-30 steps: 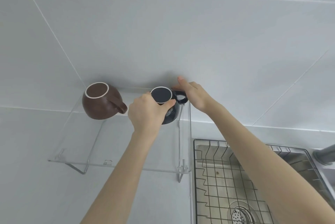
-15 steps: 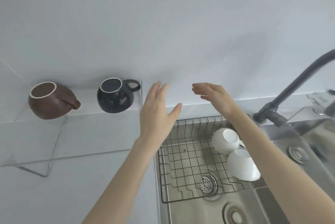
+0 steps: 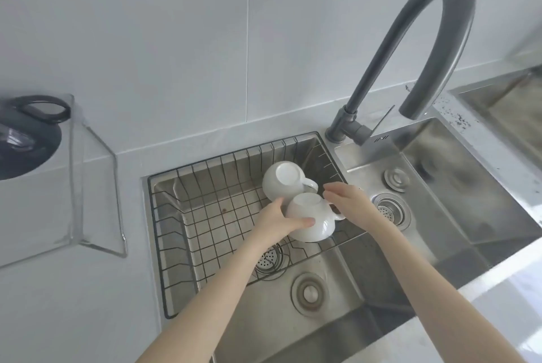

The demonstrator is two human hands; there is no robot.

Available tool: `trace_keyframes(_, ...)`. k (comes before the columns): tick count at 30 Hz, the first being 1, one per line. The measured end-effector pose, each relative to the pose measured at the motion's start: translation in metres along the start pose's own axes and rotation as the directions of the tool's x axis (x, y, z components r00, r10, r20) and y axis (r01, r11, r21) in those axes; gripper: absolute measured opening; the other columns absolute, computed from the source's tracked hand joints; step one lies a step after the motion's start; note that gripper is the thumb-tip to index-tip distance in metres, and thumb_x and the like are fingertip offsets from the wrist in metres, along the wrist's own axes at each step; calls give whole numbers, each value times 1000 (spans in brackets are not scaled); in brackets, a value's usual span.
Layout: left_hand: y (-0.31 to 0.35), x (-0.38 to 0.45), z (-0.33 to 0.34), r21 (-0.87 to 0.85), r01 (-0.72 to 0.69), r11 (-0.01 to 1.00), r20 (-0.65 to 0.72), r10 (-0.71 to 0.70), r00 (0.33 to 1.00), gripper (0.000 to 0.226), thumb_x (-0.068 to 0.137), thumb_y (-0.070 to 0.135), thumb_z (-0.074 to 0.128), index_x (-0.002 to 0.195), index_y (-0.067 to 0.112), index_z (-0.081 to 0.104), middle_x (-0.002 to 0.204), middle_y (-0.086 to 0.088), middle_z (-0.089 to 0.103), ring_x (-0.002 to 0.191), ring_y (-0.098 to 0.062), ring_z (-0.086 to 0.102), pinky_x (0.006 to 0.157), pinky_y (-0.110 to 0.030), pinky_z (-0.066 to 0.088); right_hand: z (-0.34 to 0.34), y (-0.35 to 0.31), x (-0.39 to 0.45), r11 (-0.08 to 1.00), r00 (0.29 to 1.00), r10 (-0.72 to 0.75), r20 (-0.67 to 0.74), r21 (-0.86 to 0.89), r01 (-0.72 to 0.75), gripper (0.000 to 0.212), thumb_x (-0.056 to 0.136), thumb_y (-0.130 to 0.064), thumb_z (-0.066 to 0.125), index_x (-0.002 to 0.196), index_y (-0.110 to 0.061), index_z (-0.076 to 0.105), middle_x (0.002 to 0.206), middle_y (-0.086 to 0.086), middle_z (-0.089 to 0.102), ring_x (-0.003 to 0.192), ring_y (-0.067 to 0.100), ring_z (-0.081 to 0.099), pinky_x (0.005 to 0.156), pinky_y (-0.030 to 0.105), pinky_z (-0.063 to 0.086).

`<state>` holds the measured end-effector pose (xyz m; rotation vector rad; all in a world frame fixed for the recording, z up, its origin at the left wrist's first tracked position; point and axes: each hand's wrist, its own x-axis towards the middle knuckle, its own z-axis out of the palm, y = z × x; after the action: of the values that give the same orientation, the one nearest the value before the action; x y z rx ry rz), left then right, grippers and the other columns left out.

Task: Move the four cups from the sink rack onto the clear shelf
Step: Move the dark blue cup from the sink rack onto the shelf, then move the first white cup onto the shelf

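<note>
Two white cups lie upside down at the right end of the wire sink rack (image 3: 187, 233). My left hand (image 3: 278, 220) wraps around the left side of the nearer white cup (image 3: 313, 223). My right hand (image 3: 349, 201) sits at that cup's handle, fingers curled at it; the grip itself is hidden. The farther white cup (image 3: 283, 182) rests behind, touching the nearer one. A black cup (image 3: 26, 139) stands upside down on the clear shelf (image 3: 88, 186) at the left edge, partly cut off by the frame.
A tall dark arched faucet (image 3: 434, 28) rises behind the right side of the rack. The steel sink basin (image 3: 457, 186) with its drains lies to the right and in front. White tiled wall behind.
Both hands left the black cup on the shelf, swung right and down into the rack, and closed around the nearer white cup. The view turned from the shelf to the sink.
</note>
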<state>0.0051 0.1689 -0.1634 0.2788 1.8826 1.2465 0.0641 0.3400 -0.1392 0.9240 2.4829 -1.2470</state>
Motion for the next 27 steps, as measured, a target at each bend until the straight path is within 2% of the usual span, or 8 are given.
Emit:
trace_keyframes(4, -6, 9, 14, -21, 11, 1000, -38, -12, 999, 73, 49, 40, 80, 115, 18, 58, 112, 1, 66, 104, -17, 60, 88, -37, 51, -3, 7, 3, 986, 997, -73, 26, -149, 76, 25, 86, -13, 47, 103, 1, 59, 111, 24, 63, 106, 38, 55, 92, 46, 42)
trace_keyframes(8, -9, 10, 17, -20, -8, 1000, -90, 6, 996, 65, 50, 37, 79, 109, 15, 63, 106, -1, 69, 100, -18, 62, 85, -39, 52, -5, 10, 5, 924, 980, -179, 88, -327, 198, 28, 88, -13, 49, 111, -16, 65, 106, 11, 71, 100, 30, 60, 89, 37, 43)
trace_keyframes(13, -8, 8, 17, -36, -27, 999, -97, 23, 995, 58, 52, 33, 80, 105, 15, 67, 104, -2, 71, 99, -19, 63, 87, -43, 52, -5, 8, 2, 841, 964, -240, 113, -472, 265, 35, 84, 3, 42, 110, -7, 63, 98, 19, 71, 93, 38, 60, 86, 41, 44)
trace_keyframes(16, -5, 3, 14, -46, -39, 998, -96, 35, 995, 54, 54, 29, 81, 103, 14, 68, 103, -5, 71, 100, -22, 63, 88, -46, 51, -5, -1, -1, 819, 964, -242, 111, -510, 264, 28, 79, 8, 38, 96, 5, 60, 81, 26, 64, 74, 38, 50, 66, 34, 42)
trace_keyframes(19, 0, -10, 2, -65, -70, 995, -117, 62, 991, 45, 54, 25, 82, 96, 13, 70, 99, -6, 73, 96, -23, 66, 87, -47, 51, -8, -18, -8, 807, 948, -300, 103, -503, 310, 29, 78, 9, 38, 98, 8, 59, 94, 30, 66, 88, 43, 57, 75, 45, 48)
trace_keyframes(21, 8, -24, -14, -46, -106, 993, -154, 98, 983, 42, 54, 26, 83, 93, 16, 70, 95, -3, 73, 92, -19, 67, 84, -42, 53, -9, -37, -16, 799, 933, -348, 92, -491, 346, 29, 79, 7, 41, 98, 3, 62, 94, 29, 67, 90, 43, 59, 79, 49, 49)
trace_keyframes(24, 25, -54, -52, 10, -176, 984, -223, 174, 959, 46, 53, 30, 84, 95, 18, 69, 95, 0, 73, 89, -14, 66, 80, -33, 54, -6, -80, -33, 779, 889, -453, 70, -453, 433, 28, 80, 4, 46, 100, -3, 65, 97, 25, 69, 93, 40, 61, 81, 50, 50)
trace_keyframes(27, 39, -90, -94, 43, -241, 970, -297, 243, 923, 50, 52, 31, 84, 97, 18, 69, 98, 1, 72, 94, -17, 66, 83, -39, 54, 2, -129, -52, 737, 826, -562, 49, -424, 526, 30, 78, 3, 49, 98, -7, 68, 92, 21, 72, 89, 36, 63, 80, 44, 50)
